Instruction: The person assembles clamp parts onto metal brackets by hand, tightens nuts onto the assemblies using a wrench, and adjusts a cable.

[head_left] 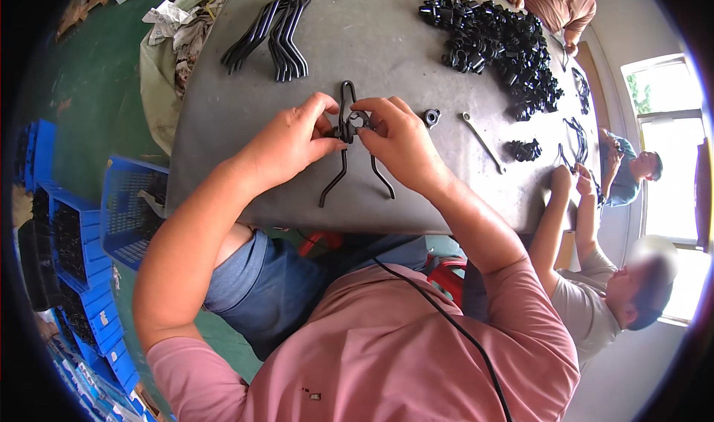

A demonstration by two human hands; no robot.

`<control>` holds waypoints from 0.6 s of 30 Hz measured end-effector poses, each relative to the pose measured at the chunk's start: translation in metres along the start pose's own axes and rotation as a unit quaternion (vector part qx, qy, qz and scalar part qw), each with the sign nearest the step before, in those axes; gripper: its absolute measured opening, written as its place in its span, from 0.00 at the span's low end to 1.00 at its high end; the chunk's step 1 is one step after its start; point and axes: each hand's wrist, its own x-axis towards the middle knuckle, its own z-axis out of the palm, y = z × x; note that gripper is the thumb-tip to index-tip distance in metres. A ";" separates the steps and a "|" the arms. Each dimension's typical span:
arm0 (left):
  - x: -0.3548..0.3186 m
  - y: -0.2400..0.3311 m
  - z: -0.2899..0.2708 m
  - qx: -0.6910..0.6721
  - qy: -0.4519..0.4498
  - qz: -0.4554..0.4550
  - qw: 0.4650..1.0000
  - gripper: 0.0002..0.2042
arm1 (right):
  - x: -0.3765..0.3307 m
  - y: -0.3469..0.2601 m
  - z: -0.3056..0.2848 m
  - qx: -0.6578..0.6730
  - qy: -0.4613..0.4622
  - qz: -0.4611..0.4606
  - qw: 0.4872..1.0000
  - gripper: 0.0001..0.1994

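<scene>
A black metal rod (335,185), bent into a narrow loop with two splayed legs, stands out between my hands over the grey table. My left hand (286,141) pinches it from the left, thumb and fingers at a small black clamp (345,132) on the rod. From the right, my right hand (401,143) has its thumb and index finger closed on a small ring-shaped clamp (358,120) against the same rod. Fingers partly cover how the pieces fit together. One loose black clamp (431,118) lies just right of my right hand, with a metal wrench (484,143) beyond it.
Several bent rods (271,31) lie at the far left of the table (372,43). A large heap of black clamps (506,50) and a smaller one (524,150) are to the right. Blue crates (134,206) stand at left. Co-workers' hands (573,178) work at the right edge.
</scene>
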 end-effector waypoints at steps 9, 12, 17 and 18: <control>0.006 -0.003 -0.006 0.048 -0.024 0.103 0.993 0.15 | -0.006 0.005 0.008 0.044 0.025 0.026 0.998 0.19; 0.010 -0.002 -0.007 0.081 -0.020 0.102 0.991 0.14 | -0.005 0.005 0.008 0.040 0.043 0.011 0.998 0.19; 0.012 0.021 -0.001 0.112 -0.050 0.049 0.991 0.20 | -0.010 0.014 0.010 0.047 0.064 -0.009 0.997 0.19; 0.012 0.023 0.001 0.125 -0.034 0.039 0.991 0.21 | -0.009 0.015 0.012 0.037 0.061 -0.009 0.997 0.21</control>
